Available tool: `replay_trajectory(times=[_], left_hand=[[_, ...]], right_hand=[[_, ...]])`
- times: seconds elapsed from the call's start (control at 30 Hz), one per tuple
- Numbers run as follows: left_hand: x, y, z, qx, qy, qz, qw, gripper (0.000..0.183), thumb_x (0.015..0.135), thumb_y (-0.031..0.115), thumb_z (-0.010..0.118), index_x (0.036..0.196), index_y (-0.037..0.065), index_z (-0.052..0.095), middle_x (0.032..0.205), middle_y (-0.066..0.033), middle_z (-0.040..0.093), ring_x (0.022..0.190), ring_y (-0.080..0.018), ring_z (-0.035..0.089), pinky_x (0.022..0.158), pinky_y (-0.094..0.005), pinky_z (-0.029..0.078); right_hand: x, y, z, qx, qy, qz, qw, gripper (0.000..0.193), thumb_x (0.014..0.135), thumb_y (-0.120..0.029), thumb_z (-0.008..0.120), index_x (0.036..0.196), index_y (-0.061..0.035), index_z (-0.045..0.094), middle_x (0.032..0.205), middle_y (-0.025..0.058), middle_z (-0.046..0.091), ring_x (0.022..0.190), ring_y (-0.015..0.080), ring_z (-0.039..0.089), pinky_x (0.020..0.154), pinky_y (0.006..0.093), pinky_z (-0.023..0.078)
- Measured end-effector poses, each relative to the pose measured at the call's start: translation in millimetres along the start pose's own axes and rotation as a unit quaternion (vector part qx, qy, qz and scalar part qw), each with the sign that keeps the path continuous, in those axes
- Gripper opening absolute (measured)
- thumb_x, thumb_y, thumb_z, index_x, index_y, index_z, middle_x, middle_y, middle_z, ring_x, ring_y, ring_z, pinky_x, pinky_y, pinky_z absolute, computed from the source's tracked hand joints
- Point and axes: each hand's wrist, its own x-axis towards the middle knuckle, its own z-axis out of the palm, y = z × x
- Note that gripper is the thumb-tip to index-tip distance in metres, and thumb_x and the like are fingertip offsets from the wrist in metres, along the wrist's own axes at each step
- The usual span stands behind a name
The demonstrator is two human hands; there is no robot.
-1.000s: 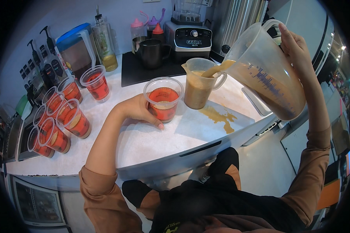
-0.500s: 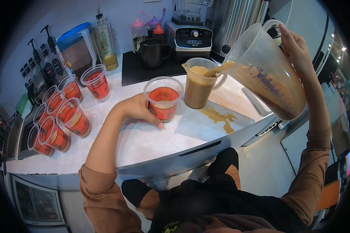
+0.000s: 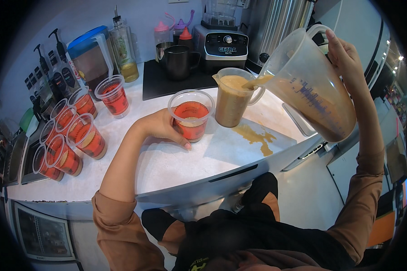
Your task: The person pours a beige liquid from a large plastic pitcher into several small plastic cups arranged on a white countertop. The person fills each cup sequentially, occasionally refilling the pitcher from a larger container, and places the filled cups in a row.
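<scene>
With its fingers wrapped round the handle, my right hand [image 3: 344, 58] holds a large clear measuring jug [image 3: 309, 88] raised and tilted left. Brown milky liquid runs from its spout into a smaller measuring jug [image 3: 230, 106], which stands upright on the counter and is nearly full. My left hand [image 3: 165, 128] curls round a clear plastic cup [image 3: 192, 128] with a red printed band, standing upright on the counter left of the small jug. A little light liquid shows low in that cup.
Several similar cups [image 3: 90, 140] stand at the left, another cup [image 3: 115, 100] behind them. A brown spill [image 3: 257, 137] lies on the counter right of the small jug. Behind are a black metal pitcher [image 3: 176, 63] on a dark mat, a blender [image 3: 224, 45] and a blue-lidded pitcher [image 3: 90, 54].
The liquid in the small jug has risen closer to the rim as the stream keeps running. My left hand stays on the cup, and the large jug is held almost the same way.
</scene>
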Motion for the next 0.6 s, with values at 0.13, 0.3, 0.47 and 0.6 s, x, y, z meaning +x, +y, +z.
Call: replay_trajectory(times=[0.13,0.3,0.47,0.6], left_hand=[[-1,0,-1,-0.008,-0.003,-0.007,1.000,0.092,0.049,0.016,0.095,0.130,0.004,0.054,0.126,-0.0085,0.060,0.118,-0.0209,0.053,0.105,-0.0328,0.039],[0,1,0,-0.020,-0.006,-0.004,1.000,0.090,0.050,0.013,0.094,0.129,0.004,0.054,0.125,-0.0077,0.061,0.118,-0.0201,0.053,0.105,-0.0326,0.039],[-3,-2,1,-0.041,-0.011,0.015,0.999,0.089,0.051,0.012,0.094,0.130,0.004,0.053,0.125,-0.0074,0.060,0.118,-0.0192,0.052,0.104,-0.0326,0.039],[0,2,1,-0.032,0.001,-0.010,0.999,0.091,0.050,0.013,0.094,0.130,0.004,0.052,0.125,-0.0074,0.060,0.117,-0.0197,0.053,0.104,-0.0325,0.040]], right_hand=[[-1,-2,2,-0.015,-0.012,0.023,1.000,0.050,0.098,-0.051,0.050,0.062,-0.0174,0.040,0.054,-0.0096,0.028,0.048,0.0027,0.021,0.046,0.0234,0.015],[0,5,-2,-0.014,0.006,0.018,1.000,0.050,0.097,-0.050,0.051,0.061,-0.0164,0.045,0.052,-0.0101,0.028,0.045,0.0019,0.022,0.042,0.0240,0.016],[-13,9,4,0.025,0.024,0.042,0.999,0.049,0.097,-0.050,0.052,0.062,-0.0165,0.044,0.055,-0.0092,0.032,0.048,0.0022,0.026,0.044,0.0234,0.020],[-41,44,16,0.121,0.086,0.084,0.985,0.048,0.100,-0.046,0.048,0.062,-0.0168,0.042,0.059,-0.0080,0.032,0.053,0.0031,0.027,0.049,0.0228,0.022]])
